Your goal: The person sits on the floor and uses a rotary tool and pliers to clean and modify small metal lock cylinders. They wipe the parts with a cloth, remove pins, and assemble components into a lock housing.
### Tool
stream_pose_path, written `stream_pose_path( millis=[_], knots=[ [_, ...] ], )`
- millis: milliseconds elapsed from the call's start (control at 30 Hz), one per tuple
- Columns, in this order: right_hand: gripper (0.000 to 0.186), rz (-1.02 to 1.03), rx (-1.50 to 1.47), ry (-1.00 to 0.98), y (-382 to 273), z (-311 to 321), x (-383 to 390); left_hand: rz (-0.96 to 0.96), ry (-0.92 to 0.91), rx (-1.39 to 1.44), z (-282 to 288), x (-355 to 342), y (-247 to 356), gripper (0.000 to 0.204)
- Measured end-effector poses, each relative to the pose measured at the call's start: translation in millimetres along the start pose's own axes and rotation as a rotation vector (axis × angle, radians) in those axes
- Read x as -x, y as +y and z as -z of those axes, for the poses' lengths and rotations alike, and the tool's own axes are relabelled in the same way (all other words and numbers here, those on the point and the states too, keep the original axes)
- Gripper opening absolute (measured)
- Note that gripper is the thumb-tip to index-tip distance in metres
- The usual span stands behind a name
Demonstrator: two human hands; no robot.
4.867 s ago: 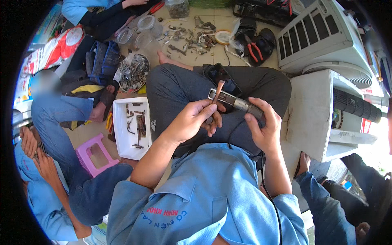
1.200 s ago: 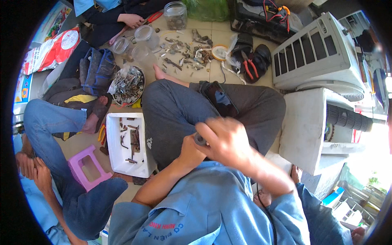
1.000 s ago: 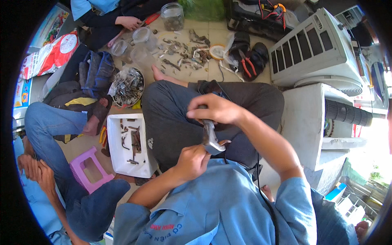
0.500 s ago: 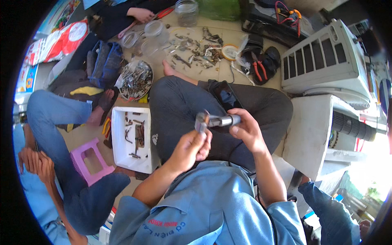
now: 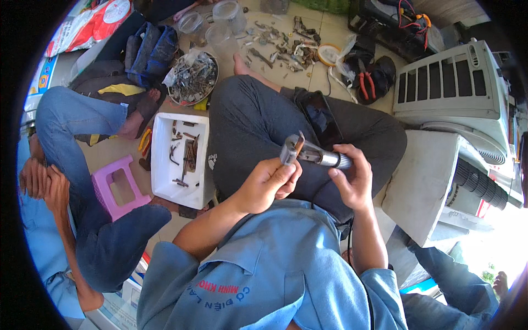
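Observation:
My left hand (image 5: 273, 184) grips the lower end of a short copper piece (image 5: 299, 146), beside the head of a silver metal tool (image 5: 320, 155). The tool lies crosswise over my lap, with its knurled round end at the right, held between the thumb and fingers of my right hand (image 5: 353, 177). Just above, a black phone-like object (image 5: 319, 116) rests on my crossed dark-trousered legs (image 5: 247, 110). A white tray (image 5: 158, 187) with small brown metal pieces sits to my left.
Scattered metal fittings (image 5: 278, 47), a bowl of scrap (image 5: 193, 77), red pliers (image 5: 364, 81) and clear containers (image 5: 220, 38) lie ahead. Appliance housings (image 5: 423, 187) stand right. A co-worker's hands (image 5: 44, 181), jeans and pink stool (image 5: 118, 203) are left; another person's leg (image 5: 456, 286) is lower right.
About a second ago my right hand was across over my left with the tool turned lengthwise. Since then it has moved back right, and the tool now lies crosswise. The view has shifted.

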State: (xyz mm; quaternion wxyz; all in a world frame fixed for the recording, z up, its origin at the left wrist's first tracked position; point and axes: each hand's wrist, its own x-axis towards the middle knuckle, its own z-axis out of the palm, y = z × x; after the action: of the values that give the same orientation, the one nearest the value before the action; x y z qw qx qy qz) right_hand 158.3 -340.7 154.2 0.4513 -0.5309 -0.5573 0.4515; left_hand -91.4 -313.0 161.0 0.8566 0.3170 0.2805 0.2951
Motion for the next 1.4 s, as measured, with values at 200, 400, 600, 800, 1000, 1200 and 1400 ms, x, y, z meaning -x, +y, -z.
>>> stream_pose_path(
  millis=[200,400,600,800,1000,1200,1400],
  knots=[
    [0.054,-0.187,-0.416,-0.007,-30,-8,17,0.021,-0.164,0.34,-2,6,0,0.037],
    [0.046,-0.087,-0.164,0.119,-44,-15,16,0.024,-0.161,0.244,-13,9,9,0.035],
    [0.049,-0.034,-0.1,0.128,-46,-14,16,0.056,-0.15,0.291,-17,12,12,0.035],
    [0.052,-0.035,-0.034,0.067,-42,-7,16,0.056,-0.138,0.355,-15,14,9,0.035],
    [0.053,0.515,0.513,-0.066,-61,-2,-3,0.018,0.128,-0.05,-11,5,-1,0.037],
    [0.04,0.873,0.84,-0.46,-112,-18,-38,-0.291,0.237,-0.724,-5,4,2,0.035],
    [0.044,0.455,0.681,-0.204,-89,-25,-22,-0.188,0.316,-0.508,0,13,10,0.033]
  ],
)
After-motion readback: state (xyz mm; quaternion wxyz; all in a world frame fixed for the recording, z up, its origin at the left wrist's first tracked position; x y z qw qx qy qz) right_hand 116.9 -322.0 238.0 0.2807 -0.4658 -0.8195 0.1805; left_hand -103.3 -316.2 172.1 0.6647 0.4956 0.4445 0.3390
